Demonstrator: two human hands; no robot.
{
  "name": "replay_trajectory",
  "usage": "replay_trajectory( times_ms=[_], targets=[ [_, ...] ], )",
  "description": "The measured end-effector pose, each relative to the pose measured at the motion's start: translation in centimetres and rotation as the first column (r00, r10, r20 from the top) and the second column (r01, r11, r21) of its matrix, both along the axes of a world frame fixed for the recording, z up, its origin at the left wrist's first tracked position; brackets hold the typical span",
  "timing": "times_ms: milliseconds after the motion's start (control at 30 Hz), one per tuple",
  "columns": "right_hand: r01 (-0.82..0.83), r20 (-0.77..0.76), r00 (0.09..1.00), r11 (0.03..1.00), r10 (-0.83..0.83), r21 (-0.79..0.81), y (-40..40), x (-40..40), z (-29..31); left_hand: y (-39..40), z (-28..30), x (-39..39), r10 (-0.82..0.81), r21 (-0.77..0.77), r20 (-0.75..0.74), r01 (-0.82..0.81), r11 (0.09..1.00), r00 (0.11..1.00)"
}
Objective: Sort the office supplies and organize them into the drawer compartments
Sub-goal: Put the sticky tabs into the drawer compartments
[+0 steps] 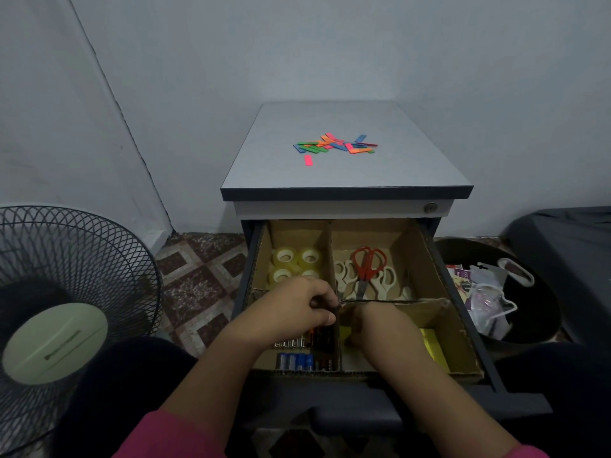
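Observation:
The cabinet's top drawer is pulled out, with cardboard dividers forming several compartments. Clear tape rolls fill the back left one. Red-handled and pale scissors lie in the back right. Batteries sit in the front left. Yellow sticky notes are in the front right. My left hand pinches the top of the middle divider where the walls cross. My right hand reaches down into the front right compartment, its fingers hidden. Coloured paper strips lie scattered on the cabinet top.
A black floor fan stands at the left on the tiled floor. A dark bin with plastic bags and packaging is right of the drawer. A dark cushioned object lies behind it.

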State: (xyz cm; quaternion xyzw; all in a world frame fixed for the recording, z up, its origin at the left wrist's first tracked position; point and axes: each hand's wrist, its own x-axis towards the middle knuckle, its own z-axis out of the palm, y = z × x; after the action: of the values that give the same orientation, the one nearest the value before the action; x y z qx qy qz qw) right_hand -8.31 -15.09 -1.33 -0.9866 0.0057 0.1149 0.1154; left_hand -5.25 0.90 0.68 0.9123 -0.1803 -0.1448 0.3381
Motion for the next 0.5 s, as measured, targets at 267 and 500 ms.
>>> replay_trajectory(
  times_ms=[267,500],
  targets=[
    [-0.072,-0.185,0.980,0.997,0.070,-0.004,-0.62,0.10,1.04,-0.02,0.14,-0.07,0.004,-0.003,-0.004,-0.004,1.000,1.000],
    [-0.124,-0.100,0.988,0.992,0.120,-0.036,-0.07,-0.15,0.92,-0.03,0.08,-0.08,0.008,0.010,0.000,-0.008,1.000,1.000]
  ],
)
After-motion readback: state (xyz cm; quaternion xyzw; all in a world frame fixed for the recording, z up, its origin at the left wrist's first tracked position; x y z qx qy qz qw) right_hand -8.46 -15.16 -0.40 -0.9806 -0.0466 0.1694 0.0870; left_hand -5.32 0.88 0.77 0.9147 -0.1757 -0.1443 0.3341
